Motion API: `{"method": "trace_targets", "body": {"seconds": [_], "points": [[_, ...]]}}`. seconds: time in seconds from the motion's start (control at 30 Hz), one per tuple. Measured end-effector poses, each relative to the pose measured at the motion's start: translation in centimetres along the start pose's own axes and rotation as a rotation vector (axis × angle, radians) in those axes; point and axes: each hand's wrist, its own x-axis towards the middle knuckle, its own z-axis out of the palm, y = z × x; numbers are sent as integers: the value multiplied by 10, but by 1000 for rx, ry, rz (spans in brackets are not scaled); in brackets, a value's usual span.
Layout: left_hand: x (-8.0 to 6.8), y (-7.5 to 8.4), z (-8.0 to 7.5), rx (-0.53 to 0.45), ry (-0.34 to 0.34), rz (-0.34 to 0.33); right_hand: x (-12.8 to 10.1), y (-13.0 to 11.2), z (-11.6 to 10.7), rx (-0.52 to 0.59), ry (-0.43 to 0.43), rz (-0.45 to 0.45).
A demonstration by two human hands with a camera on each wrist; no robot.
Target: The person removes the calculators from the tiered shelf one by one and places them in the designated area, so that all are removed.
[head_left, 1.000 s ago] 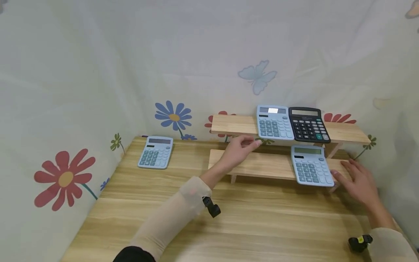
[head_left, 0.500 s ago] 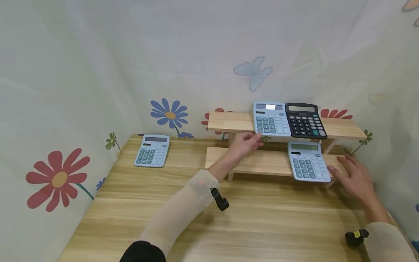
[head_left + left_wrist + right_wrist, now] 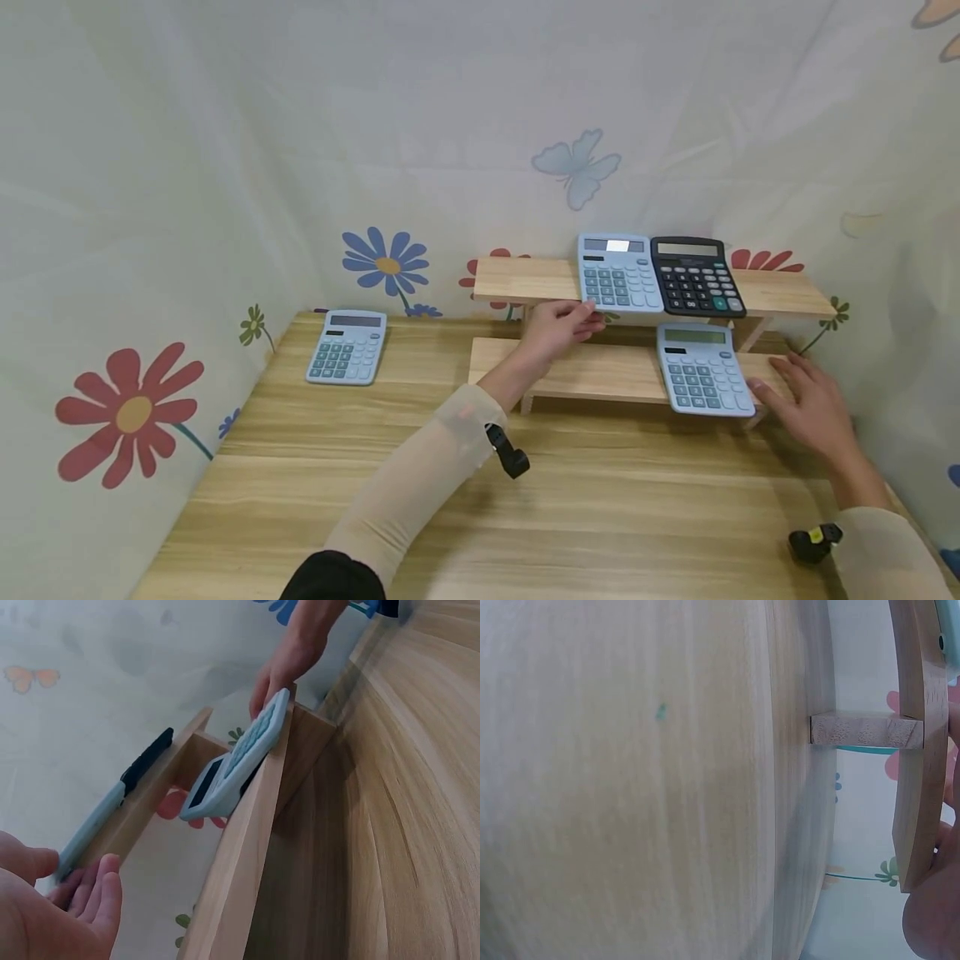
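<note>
No lettering reads on any calculator — the left hand (image 3: 558,327) touches, fingers relaxed, the near edge of the blue calculator (image 3: 618,272) on the upper shelf (image 3: 525,280), display end toward the wall, while the right hand (image 3: 806,404), fingers straight, touches the lower-shelf calculator (image 3: 702,369), likewise pointed

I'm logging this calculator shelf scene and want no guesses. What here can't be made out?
- Left hand: whether its fingertips touch the upper blue calculator; head view too small, left wrist view cuts the hand off.
- Right hand: contact with the lower blue calculator unclear; right wrist view shows only a sliver.
- Black calculator: key labels too small.
</note>
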Motion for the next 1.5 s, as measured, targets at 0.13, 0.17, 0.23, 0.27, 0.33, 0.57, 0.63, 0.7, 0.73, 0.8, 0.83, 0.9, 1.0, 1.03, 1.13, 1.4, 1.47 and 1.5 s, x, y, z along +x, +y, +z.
{"method": "trace_targets", "body": {"seconds": [0.13,0.17,0.23,0.27,0.33,0.57,0.63,0.7,0.73,0.8,0.83,0.9,1.0,1.03,1.13,1.4,1.47,1.5], "points": [[-5,-2,-6,-22,-38,10,-1,-2,2,8,-4,4],[-7,-3,-8,-28,-51,13,-1,-2,2,10,-5,5],[-13,-4,-12,-36,-73,17,0,-2,4,13,-4,2],[-16,-4,-14,-38,-81,16,0,-1,4,11,-2,-4],[-22,-5,-17,-43,-98,10,0,0,5,9,4,-14],[-35,-4,-19,-63,-138,14,1,2,2,2,11,-13],[-35,-5,-17,-82,-153,15,1,2,1,-1,11,-15],[-32,-6,-15,-104,-162,8,1,2,1,-6,10,-21],[-31,-6,-13,-110,-164,2,1,2,1,-9,10,-24],[-28,-7,-10,-110,-158,-9,1,3,1,-12,10,-27],[-25,-8,-8,-109,-153,-14,0,3,1,-12,11,-28],[-22,-8,-5,-82,-124,-14,0,4,2,-14,11,-30],[-17,-6,0,-39,-78,11,1,4,1,-15,13,-30],[-15,-6,1,-36,-68,23,2,4,2,-15,14,-28],[-10,-5,4,-46,-60,48,3,3,1,-12,12,-19],[-8,-5,10,-107,-49,51,2,2,1,-12,12,-10],[-8,-6,11,-96,-37,49,1,2,1,-11,12,-9],[-9,-6,11,-92,-32,52,1,2,1,-12,12,-9]]}}
